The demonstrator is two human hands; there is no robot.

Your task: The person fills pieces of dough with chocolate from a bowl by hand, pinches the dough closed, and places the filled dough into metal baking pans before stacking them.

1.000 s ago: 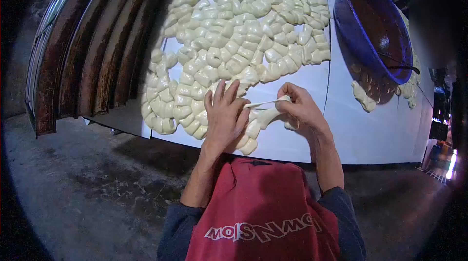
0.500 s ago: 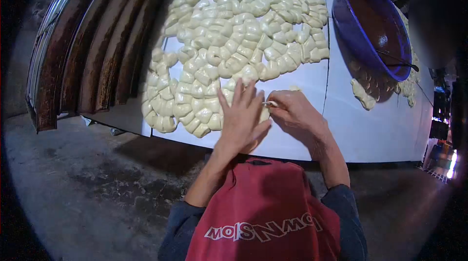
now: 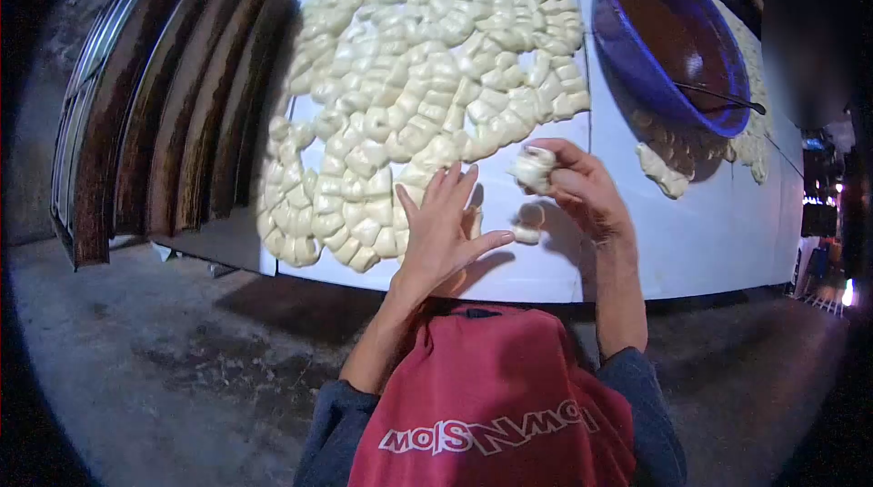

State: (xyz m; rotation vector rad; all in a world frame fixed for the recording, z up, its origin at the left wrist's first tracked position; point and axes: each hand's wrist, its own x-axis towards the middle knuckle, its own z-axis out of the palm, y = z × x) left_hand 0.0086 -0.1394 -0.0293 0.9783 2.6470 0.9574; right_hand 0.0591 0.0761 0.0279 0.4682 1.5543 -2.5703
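Many shiny, cream-coloured dough pieces [image 3: 391,114] lie packed together across the white table [image 3: 637,251]. My left hand [image 3: 441,228] is open, fingers spread, at the near right edge of the dough; what lies under its palm is partly hidden. My right hand [image 3: 587,191] is raised a little over the table, its fingers closed round a lump of dough [image 3: 530,169] that looks slightly blurred. Between my hands a small dough piece [image 3: 526,234] sits apart on the white surface, near my left thumb.
A blue basin [image 3: 605,28] of brown liquid, with a dark handle [image 3: 723,98] leaning over its rim, stands at the right. More dough pieces [image 3: 662,170] lie beside it. Rusty curved metal trays [image 3: 173,114] stand upright in a row at the left.
My right hand has moved slightly right and up, away from my left fingers, with a lump of dough in it. A small dough piece now shows between my hands. My left hand stays spread.
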